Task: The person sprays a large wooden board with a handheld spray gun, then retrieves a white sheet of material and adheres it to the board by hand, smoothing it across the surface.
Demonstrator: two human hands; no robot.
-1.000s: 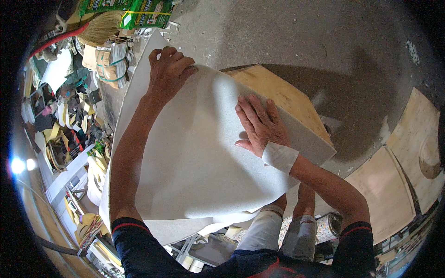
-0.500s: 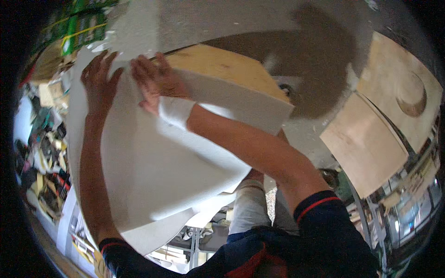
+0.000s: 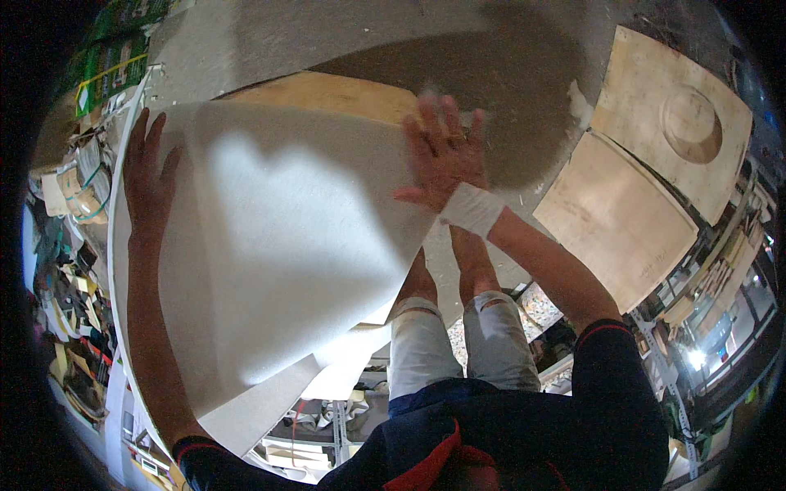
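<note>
Two bare hands on one big white sheet (image 3: 270,270), that's what I get from the head view. The left hand (image 3: 147,184) lies flat along the sheet's left edge, fingers straight and close together, nothing gripped that I can see. The right hand (image 3: 442,155) presses on the sheet's upper right corner with fingers spread wide; a white wrap (image 3: 471,209) sits on that wrist. The hand is a bit blurred, so I can't tell whether the fingertips hook over the edge.

The sheet covers most of a wooden board (image 3: 344,94), only a tan strip shows along the top, so the board's full shape is hidden. A second white layer (image 3: 262,413) pokes out beneath the sheet's lower edge; I can't tell whether it is a separate piece.

On the concrete floor (image 3: 327,33) to the right lie two plywood panels (image 3: 630,221), the farther one with a round recess. Left rim: cluttered shelves (image 3: 65,245), too warped and small to sort out. My legs (image 3: 458,335) show below the sheet, feet partly hidden.
</note>
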